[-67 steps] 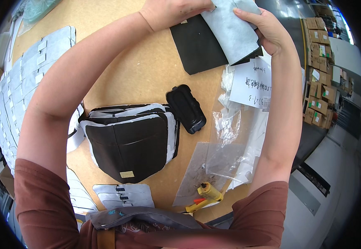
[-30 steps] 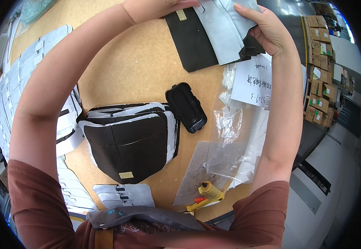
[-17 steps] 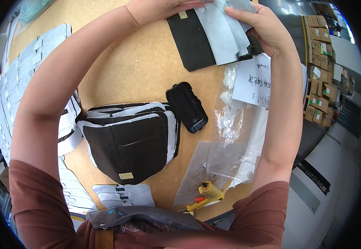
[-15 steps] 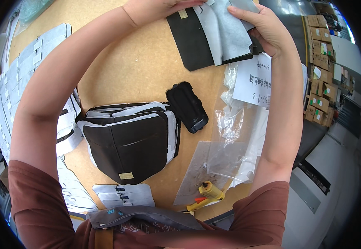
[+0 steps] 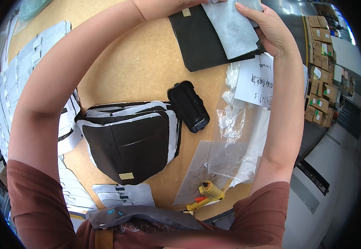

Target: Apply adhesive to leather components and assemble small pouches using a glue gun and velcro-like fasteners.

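My right hand is closed around a stack of black pieces and light grey sheets, its thumb pressing on the grey top sheet. My left hand reaches the stack's top edge, fingers mostly cropped. Below lies another stack of black and white layered pieces, beside a black plastic tray. Under my right arm are a handwritten white paper and clear plastic bags.
The tan tabletop holds grey tabbed pieces at left, small white pieces near me and a yellow tool at lower right. Green plastic lies top left. Cardboard boxes stand beyond the right edge.
The grey sheets have shifted and fanned, and now lie smoother as one top flap, exposing more black underneath. My hands and the stack have moved slightly up and right since half a second ago.
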`<action>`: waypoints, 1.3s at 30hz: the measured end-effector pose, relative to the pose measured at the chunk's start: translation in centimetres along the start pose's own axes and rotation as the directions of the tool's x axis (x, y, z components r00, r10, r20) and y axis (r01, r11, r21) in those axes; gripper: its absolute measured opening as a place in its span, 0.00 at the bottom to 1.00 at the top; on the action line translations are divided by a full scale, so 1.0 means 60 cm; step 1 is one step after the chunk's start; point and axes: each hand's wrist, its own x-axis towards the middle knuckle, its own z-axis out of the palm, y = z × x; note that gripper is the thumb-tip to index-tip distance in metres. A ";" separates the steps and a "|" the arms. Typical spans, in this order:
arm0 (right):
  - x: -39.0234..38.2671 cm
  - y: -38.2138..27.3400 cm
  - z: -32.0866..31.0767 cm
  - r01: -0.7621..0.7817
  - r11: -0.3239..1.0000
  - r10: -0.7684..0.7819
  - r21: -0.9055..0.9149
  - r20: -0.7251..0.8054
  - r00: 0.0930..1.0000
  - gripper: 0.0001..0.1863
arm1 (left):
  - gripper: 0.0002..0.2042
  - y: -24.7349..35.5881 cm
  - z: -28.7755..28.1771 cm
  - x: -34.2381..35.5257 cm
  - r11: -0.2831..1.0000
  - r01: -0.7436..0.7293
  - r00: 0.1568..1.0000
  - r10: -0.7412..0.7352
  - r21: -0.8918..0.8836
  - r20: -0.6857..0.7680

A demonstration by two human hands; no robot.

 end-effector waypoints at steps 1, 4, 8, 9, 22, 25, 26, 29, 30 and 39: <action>0.000 -0.002 0.002 0.017 1.000 -0.017 -0.006 0.013 1.000 0.18 | 0.14 -0.002 0.003 0.000 1.000 -0.016 0.999 0.015 -0.015 -0.045; -0.003 -0.004 0.009 0.049 0.999 -0.049 -0.003 0.027 0.998 0.18 | 0.13 -0.006 0.005 0.003 0.996 -0.061 0.994 0.067 0.071 -0.086; 0.002 0.003 0.000 0.038 0.999 -0.038 0.007 0.022 0.999 0.18 | 0.11 -0.007 0.011 0.007 0.993 -0.101 0.987 0.108 0.065 -0.116; 0.002 0.004 -0.002 0.036 0.999 -0.036 0.006 0.018 0.999 0.18 | 0.10 -0.006 0.011 0.007 0.993 -0.103 0.986 0.108 0.052 -0.123; 0.014 0.011 -0.015 0.019 0.996 -0.025 0.082 0.074 0.997 0.20 | 0.06 0.002 0.015 0.005 0.999 -0.026 0.990 0.020 -0.035 -0.140; 0.017 0.012 -0.017 0.020 0.994 -0.030 0.104 0.098 0.995 0.20 | 0.05 0.005 0.021 0.003 1.000 0.020 0.991 -0.022 -0.021 -0.134; 0.018 0.012 -0.017 0.015 0.994 -0.027 0.107 0.111 0.994 0.20 | 0.05 0.006 0.023 0.002 1.000 0.020 0.991 -0.023 -0.021 -0.134; 0.018 0.011 -0.017 0.021 0.993 -0.035 0.115 0.120 0.992 0.20 | 0.08 0.011 0.025 0.005 0.996 0.094 0.987 -0.095 -0.010 -0.132; 0.015 0.010 -0.014 0.021 0.993 -0.035 0.116 0.120 0.992 0.20 | 0.11 0.018 0.017 0.009 0.986 0.144 0.982 -0.153 -0.088 -0.114; 0.003 0.009 -0.007 0.072 0.992 -0.083 0.099 0.113 0.990 0.19 | 0.18 0.001 0.016 0.006 0.973 0.136 0.991 -0.134 -0.187 0.024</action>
